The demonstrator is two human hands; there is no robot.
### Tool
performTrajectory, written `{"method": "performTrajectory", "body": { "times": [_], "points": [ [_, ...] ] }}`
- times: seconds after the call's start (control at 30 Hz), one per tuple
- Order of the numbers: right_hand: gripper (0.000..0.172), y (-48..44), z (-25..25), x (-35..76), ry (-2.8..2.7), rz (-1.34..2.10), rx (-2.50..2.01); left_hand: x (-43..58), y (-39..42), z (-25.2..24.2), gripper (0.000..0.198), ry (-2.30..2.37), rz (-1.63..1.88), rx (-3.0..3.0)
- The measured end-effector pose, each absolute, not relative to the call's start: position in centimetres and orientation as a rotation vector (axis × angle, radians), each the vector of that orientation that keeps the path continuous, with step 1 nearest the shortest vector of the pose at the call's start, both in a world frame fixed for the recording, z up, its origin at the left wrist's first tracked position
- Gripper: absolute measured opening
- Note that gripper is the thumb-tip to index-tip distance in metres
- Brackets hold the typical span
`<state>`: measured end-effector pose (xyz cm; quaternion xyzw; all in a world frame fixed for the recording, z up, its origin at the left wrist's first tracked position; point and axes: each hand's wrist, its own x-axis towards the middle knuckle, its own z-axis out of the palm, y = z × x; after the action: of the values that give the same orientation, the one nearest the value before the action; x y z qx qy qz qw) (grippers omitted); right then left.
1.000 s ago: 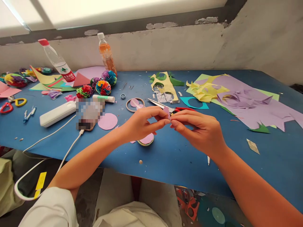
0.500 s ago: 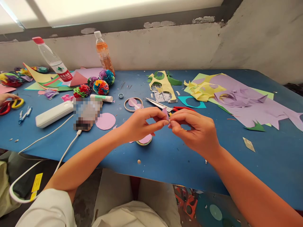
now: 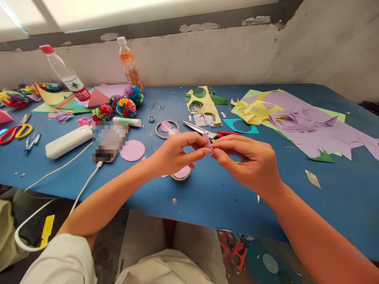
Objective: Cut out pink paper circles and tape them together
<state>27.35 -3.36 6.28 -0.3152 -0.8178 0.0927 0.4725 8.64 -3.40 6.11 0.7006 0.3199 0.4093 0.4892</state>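
While pinched over the table [image 3: 207, 193], pink paper piece [image 3: 207, 139], left hand [image 3: 174, 152] grip closed on it, right hand [image 3: 248, 161] grip too, scissors [image 3: 204, 131] behind.

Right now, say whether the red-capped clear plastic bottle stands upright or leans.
Leaning: the red-capped clear plastic bottle slants, cap toward upper left.
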Motion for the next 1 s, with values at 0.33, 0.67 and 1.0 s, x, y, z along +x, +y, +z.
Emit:
{"method": "performTrajectory", "body": {
  "times": [0.33,0.67,1.0],
  "points": [
    [0.012,-3.4,6.3,27.2,-1.976,0.364,-0.793,8.5,-3.4,6.0,0.018,0.772,0.971,1.7],
    [0.011,-0.6,5.4,28.8,-1.769,0.318,-1.284,7.8,-2.7,6.2,0.025,0.824,1.002,1.711],
    [0.022,-0.1,5.6,28.8,-1.593,0.844,-1.281,6.9,-1.9,6.6,0.033,0.896,0.98,1.731]
  ]
}}
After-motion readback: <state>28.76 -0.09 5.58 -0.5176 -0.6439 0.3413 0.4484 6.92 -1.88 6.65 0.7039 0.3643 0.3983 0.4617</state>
